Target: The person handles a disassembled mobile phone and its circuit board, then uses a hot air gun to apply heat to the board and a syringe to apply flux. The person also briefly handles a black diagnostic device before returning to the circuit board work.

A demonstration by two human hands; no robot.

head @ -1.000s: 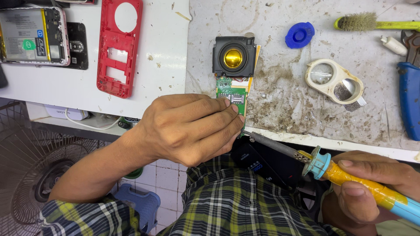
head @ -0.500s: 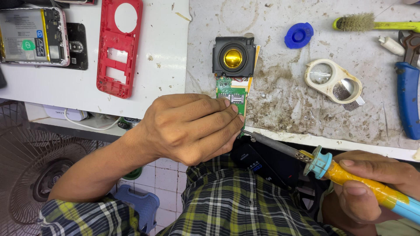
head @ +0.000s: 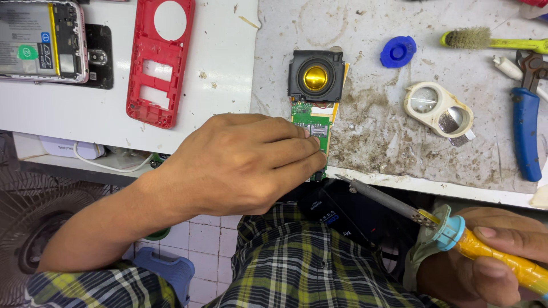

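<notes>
A green phone circuit board lies at the bench's front edge, with a black speaker module and its gold disc at its far end. My left hand rests on the board's near half, fingers curled and pressing it down. My right hand grips a soldering iron with a yellow handle and blue collar. The iron's metal tip points left and hovers just below and right of the board, a short way off it.
A red phone frame and an opened phone with its battery showing lie on the white surface at left. On the stained right side are a blue cap, a white double magnifier, a yellow brush and blue-handled pliers.
The view has shifted slightly. Both hands, the board and the soldering iron hold almost the same positions.
</notes>
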